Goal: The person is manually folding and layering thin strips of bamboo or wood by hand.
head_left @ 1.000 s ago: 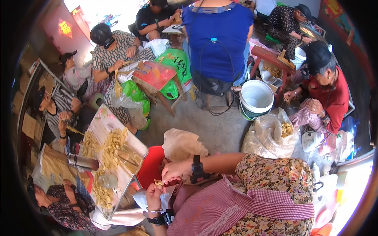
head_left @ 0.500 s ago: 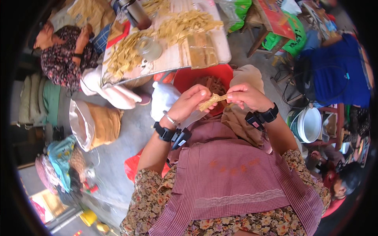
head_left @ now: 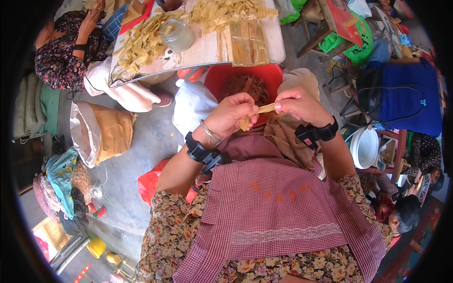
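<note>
A flat, yellowish strip (head_left: 266, 108) is stretched between my two hands, over the near rim of a red bucket (head_left: 213, 80). My left hand (head_left: 230, 114) pinches its left part, and a folded end (head_left: 244, 124) hangs out below the fingers. My right hand (head_left: 302, 107) grips the other end between thumb and fingertips. Brown pieces (head_left: 257, 87) lie inside the bucket, just beyond the hands. Across the bucket, the table (head_left: 203, 49) carries heaps of similar strips (head_left: 146, 42) and a glass jar (head_left: 176, 35).
A flat, clear-wrapped packet (head_left: 248, 43) overhangs the table's near edge. On the floor at left stand an open paper sack (head_left: 111, 129) and bundled cloths (head_left: 63, 181). A white bucket (head_left: 364, 148) is at right. Another person (head_left: 61, 52) sits at the far left.
The folded, knot-like bundle has shifted down into my left fingers, and the strip between my hands now runs straight. The view has shifted slightly, so the table sits higher.
</note>
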`<control>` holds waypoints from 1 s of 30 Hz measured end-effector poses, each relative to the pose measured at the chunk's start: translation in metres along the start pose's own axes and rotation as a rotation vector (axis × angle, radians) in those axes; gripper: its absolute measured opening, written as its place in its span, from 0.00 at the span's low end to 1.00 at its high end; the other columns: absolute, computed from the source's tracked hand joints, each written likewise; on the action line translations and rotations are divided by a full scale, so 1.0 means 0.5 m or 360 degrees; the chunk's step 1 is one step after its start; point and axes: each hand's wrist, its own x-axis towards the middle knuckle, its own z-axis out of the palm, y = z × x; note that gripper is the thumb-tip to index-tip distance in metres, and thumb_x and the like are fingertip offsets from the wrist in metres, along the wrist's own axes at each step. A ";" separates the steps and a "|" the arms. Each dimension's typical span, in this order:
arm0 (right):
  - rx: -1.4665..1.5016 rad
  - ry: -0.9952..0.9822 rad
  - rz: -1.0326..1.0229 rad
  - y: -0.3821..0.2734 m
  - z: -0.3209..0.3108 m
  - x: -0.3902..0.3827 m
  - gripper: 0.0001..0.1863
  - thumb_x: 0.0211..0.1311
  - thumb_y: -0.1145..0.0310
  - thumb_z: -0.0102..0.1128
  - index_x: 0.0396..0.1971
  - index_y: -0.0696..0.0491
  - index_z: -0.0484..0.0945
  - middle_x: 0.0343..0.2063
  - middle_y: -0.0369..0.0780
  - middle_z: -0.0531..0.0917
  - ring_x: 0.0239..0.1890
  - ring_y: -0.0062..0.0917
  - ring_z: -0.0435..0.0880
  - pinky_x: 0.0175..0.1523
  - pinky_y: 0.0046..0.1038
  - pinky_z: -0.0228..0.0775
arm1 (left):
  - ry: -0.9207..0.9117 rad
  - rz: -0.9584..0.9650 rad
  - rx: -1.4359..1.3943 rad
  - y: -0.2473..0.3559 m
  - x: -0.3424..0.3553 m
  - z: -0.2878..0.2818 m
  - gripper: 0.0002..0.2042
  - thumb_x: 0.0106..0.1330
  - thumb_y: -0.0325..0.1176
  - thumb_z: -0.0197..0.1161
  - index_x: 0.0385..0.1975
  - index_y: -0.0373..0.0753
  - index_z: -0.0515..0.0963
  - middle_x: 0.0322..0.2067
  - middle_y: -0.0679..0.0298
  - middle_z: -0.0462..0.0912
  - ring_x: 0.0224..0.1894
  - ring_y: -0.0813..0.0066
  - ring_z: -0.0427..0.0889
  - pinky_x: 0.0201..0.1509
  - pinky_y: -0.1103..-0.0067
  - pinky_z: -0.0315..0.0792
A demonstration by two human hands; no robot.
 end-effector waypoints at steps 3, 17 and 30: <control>-0.0004 -0.0033 -0.0037 0.006 -0.017 0.007 0.09 0.53 0.65 0.56 0.22 0.55 0.78 0.15 0.29 0.74 0.11 0.08 0.60 0.15 0.13 0.48 | -0.0065 0.0053 0.0055 0.010 -0.001 -0.007 0.05 0.59 0.28 0.56 0.26 0.39 0.67 0.18 0.65 0.74 0.19 0.80 0.72 0.22 0.86 0.67; -0.0749 0.1175 -0.1015 -0.025 -0.051 0.160 0.09 0.54 0.67 0.55 0.33 0.54 0.77 0.25 0.43 0.79 0.27 0.34 0.79 0.33 0.27 0.69 | 0.1106 0.1664 0.2198 0.119 0.122 -0.036 0.06 0.56 0.27 0.57 0.33 0.37 0.74 0.27 0.58 0.76 0.27 0.63 0.76 0.31 0.76 0.70; -0.0288 0.0924 -0.0399 0.004 -0.069 0.144 0.12 0.58 0.66 0.48 0.35 0.56 0.76 0.22 0.42 0.79 0.23 0.30 0.77 0.30 0.28 0.71 | 0.1147 0.1148 0.2064 0.095 0.072 -0.049 0.06 0.55 0.26 0.54 0.32 0.37 0.73 0.24 0.56 0.77 0.28 0.60 0.77 0.31 0.74 0.70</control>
